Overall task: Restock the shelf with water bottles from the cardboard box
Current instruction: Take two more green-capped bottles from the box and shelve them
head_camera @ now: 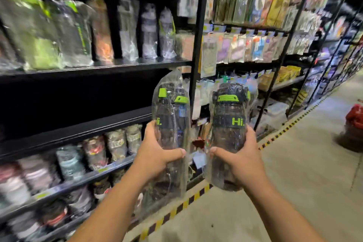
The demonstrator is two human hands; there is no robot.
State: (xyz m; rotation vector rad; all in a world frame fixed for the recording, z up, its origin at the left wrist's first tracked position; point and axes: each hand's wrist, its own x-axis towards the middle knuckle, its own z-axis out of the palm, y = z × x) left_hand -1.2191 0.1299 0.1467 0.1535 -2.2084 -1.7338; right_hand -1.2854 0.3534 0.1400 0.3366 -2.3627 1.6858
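1. The left grip (157, 156) is closed round the lower half of the left bottle (170, 122) — thumb across the front, fingers curled behind the clear wrap.
2. The right grip (242, 155) holds the right bottle (228, 124) the same way, with its thumb on the front of the lower body and its fingers wrapped round the far side.
3. Both bottles are dark and see-through, with green caps and a green "Hi." on a dark band. Each is sealed in a crinkled clear bag and held roughly upright in the air.
4. The two bottles are side by side, near each other but apart. They are held in front of the black shelf (78, 130), level with its dark middle bay.
5. A row of wrapped bottles (76, 33) stands on the board above — blurred — and more goods fill the boards below.
6. To the right, hanging packets (245, 45) cover the next rack.
7. The floor (294, 192) is pale concrete, with striped tape (186, 204) in yellow and black along the foot of the racks. A red bundle (355, 116) lies at the far right.
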